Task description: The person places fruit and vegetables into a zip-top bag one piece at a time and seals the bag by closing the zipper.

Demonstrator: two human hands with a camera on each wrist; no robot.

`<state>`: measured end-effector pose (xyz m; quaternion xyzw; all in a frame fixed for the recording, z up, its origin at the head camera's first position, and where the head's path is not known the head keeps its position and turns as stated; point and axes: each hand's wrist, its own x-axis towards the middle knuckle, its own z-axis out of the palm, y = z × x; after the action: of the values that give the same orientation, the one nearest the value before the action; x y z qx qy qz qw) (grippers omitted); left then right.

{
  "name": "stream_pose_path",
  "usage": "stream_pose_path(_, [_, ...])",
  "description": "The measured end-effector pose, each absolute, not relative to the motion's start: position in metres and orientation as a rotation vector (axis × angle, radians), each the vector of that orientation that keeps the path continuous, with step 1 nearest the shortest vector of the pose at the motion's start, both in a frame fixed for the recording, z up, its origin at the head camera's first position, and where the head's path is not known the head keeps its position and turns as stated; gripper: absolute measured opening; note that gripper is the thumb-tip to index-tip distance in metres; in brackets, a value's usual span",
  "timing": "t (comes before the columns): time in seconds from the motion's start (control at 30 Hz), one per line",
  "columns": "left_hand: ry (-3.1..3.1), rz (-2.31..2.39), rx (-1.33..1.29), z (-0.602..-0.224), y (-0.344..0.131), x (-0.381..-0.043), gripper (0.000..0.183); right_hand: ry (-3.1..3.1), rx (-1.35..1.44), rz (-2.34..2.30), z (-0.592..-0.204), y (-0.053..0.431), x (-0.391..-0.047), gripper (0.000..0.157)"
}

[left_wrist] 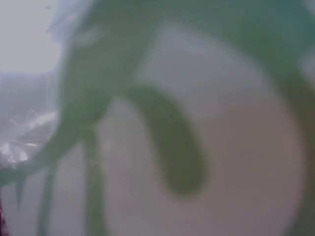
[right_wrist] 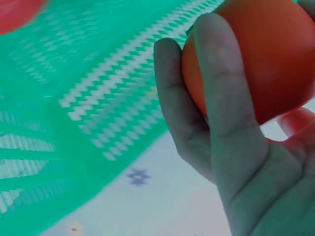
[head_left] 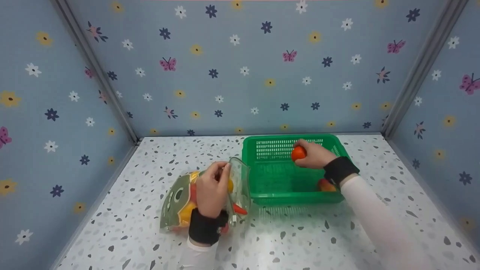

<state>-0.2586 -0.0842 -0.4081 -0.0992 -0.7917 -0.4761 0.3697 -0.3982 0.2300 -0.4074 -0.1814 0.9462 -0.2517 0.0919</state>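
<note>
My right hand (head_left: 317,154) grips an orange-red tomato (head_left: 298,153) above the green basket (head_left: 262,195). In the right wrist view its fingers curl round the smooth tomato (right_wrist: 275,59). With thumb and fingers, my left hand (head_left: 213,189) pinches the upper edge of a clear zip bag (head_left: 240,176) printed with a green cartoon face. Through the bag show several yellow and red pieces, among them a long orange-red piece (head_left: 240,209). Part of the bag is hidden behind the left hand. The bag's blurred green print (left_wrist: 179,152) fills the left wrist view.
A red and yellow fruit (head_left: 325,185) lies in the basket's near right corner, partly behind the rim. The basket stands right of the bag on a speckled white table (head_left: 292,243). Blue flowered panels (head_left: 247,86) enclose the back and both sides.
</note>
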Motion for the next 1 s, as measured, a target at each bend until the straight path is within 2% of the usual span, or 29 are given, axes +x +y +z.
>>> stream_pose_path(0.43, [-2.046, -1.228, -0.237, -0.405, -0.083, -0.258, 0.012, 2.701, -0.738, -1.318, -0.373, 0.177, -0.344, 0.054])
stream_pose_path(0.7, [-2.039, -1.238, -0.226, -0.407, -0.084, -0.258, 0.01, 2.466, -0.832, -1.618, -0.388, 0.143, -0.313, 0.055])
stream_pose_path(1.0, [-2.035, -1.249, -0.212, -0.407, -0.084, -0.259, 0.011, 2.15, -0.959, -1.589, -0.406, 0.109, -0.297, 0.055])
